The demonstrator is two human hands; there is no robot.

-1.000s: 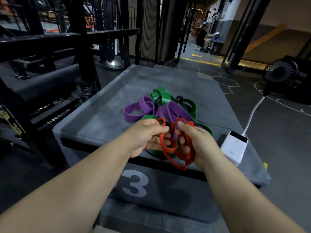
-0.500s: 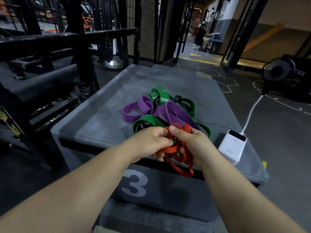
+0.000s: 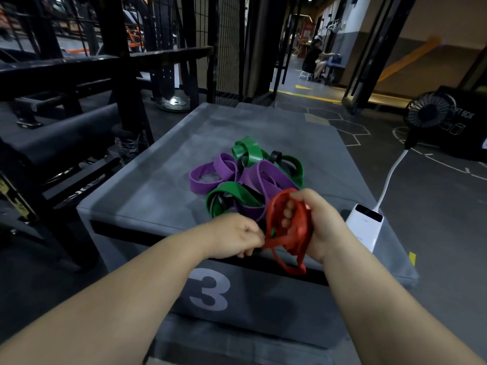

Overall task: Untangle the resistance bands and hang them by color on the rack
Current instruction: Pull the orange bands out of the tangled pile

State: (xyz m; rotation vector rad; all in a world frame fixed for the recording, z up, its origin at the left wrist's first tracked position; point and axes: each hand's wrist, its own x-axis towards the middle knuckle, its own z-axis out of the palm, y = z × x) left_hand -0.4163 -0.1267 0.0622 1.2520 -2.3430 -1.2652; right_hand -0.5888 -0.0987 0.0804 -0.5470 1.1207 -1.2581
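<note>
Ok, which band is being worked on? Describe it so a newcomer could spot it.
Find the grey padded box marked 3, with a pile of purple bands and green bands on top. At its near edge, the left hand and right hand hold the red band, loops dangling over the box front. It is the only red one, narrower than the purple and green ones.

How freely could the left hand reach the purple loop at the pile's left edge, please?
Probably yes, once freed: the left hand pinches the red band, but nothing covers the purple loop, which lies just ahead of it.
</note>
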